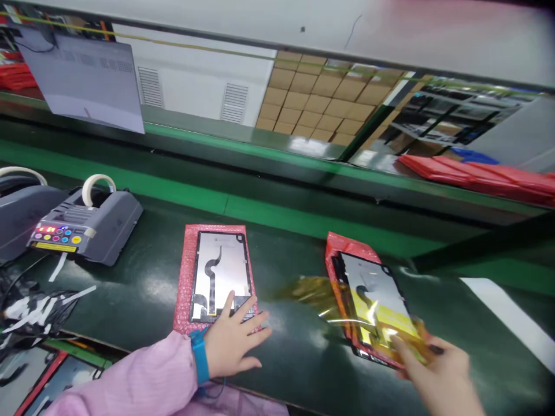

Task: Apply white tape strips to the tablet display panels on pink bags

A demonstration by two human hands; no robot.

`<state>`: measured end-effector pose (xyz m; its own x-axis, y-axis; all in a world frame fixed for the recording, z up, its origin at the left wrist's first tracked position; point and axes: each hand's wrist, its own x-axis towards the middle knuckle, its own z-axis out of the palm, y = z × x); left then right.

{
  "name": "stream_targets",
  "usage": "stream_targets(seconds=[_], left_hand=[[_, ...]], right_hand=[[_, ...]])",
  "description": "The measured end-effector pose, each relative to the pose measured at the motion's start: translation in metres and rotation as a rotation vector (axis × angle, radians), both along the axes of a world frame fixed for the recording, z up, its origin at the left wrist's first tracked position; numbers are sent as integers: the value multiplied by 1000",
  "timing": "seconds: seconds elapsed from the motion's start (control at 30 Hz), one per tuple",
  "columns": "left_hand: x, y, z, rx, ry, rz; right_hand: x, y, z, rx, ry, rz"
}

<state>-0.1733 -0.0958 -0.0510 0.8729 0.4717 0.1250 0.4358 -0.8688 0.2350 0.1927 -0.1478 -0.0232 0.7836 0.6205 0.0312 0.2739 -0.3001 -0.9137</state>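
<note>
My left hand (229, 345), with a blue wrist strap (200, 357), lies with fingers spread over the lower edge of a tablet display panel (232, 268). This silvery panel, with a dark flex cable on its back, rests on a red bubble-wrap bag (182, 289). At the right my right hand (444, 370) is closed, thumb against fingers, on a strip of clear amber film (314, 292). The blurred film stretches leftward across a second display panel (384, 283), which lies tilted on another red bubble-wrap bag (353, 245).
Two grey tape dispensers stand at the left, the nearer tape dispenser (115, 225) with lit digits. Tape scraps and cables (37, 309) lie below them. A white strip (511, 315) is at the right. Red bags (481, 176) lie on the ledge behind the green bench (143, 289).
</note>
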Motion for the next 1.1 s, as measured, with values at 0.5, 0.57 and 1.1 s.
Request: stream_targets(seconds=[0.5, 0.57, 1.1], left_hand=[[0, -4, 2, 55, -50, 54], [1, -5, 2, 84, -53, 90], [-5, -6, 4, 72, -234, 120]], right_hand=[[10, 50, 66, -241, 58, 282], [0, 67, 66, -218, 103, 327], [-54, 106, 10, -124, -227, 322]])
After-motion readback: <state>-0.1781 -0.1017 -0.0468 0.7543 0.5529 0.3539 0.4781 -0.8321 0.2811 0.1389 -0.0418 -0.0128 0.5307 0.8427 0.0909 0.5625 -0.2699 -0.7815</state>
